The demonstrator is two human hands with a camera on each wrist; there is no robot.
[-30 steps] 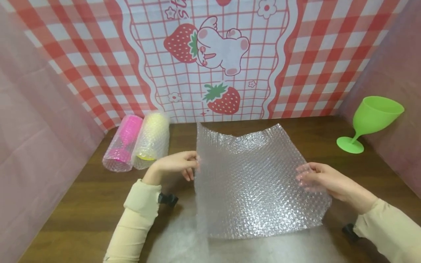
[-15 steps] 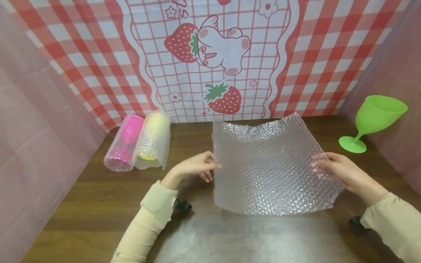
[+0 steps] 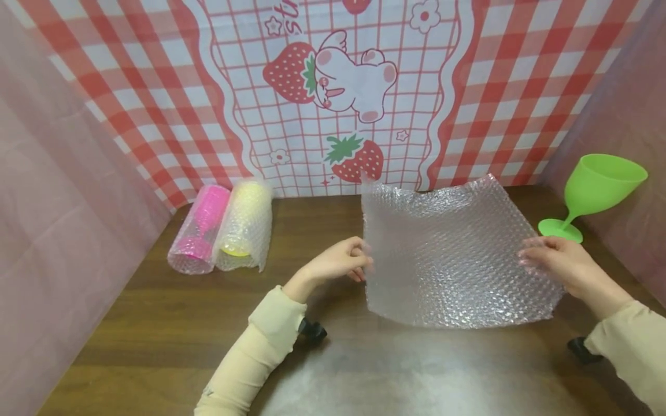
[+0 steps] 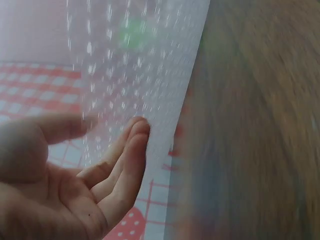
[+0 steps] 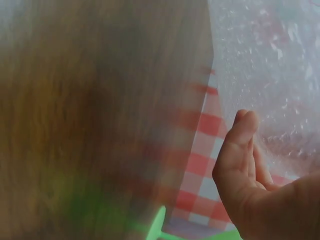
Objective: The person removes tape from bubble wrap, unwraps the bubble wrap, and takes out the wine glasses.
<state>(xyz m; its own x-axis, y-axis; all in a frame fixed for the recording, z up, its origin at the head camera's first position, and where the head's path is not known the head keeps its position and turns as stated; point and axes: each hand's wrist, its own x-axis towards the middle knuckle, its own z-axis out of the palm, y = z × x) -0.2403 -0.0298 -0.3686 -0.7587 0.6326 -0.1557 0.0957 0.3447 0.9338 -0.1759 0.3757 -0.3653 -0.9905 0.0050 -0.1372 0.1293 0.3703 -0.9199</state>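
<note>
A clear bubble wrap sheet [image 3: 452, 254] is spread between both hands above the table, its upper edge wavy and its lower edge bowed. My left hand [image 3: 340, 260] pinches its left edge between thumb and fingers; the left wrist view shows the bubbly film [image 4: 130, 65] running past the fingertips [image 4: 140, 125]. At the opposite edge my right hand [image 3: 569, 263] holds the sheet, with part of the fingers seen through the film. Just behind the right hand stands a green plastic goblet [image 3: 598, 185], upright, its foot partly covered by that hand in the head view.
At the back left, a pink goblet [image 3: 208, 214] and a yellow one [image 3: 247, 214] lie side by side, each rolled in bubble wrap. The brown wooden table [image 3: 156, 346] ends at a red-and-white checked cloth [image 3: 156, 104]. Pink curtains [image 3: 62, 173] hang on both sides.
Both hands have moved right with the bubble wrap sheet, bringing it toward the green goblet. Its lower edge has risen away from the table's front. The goblets have stayed put.
</note>
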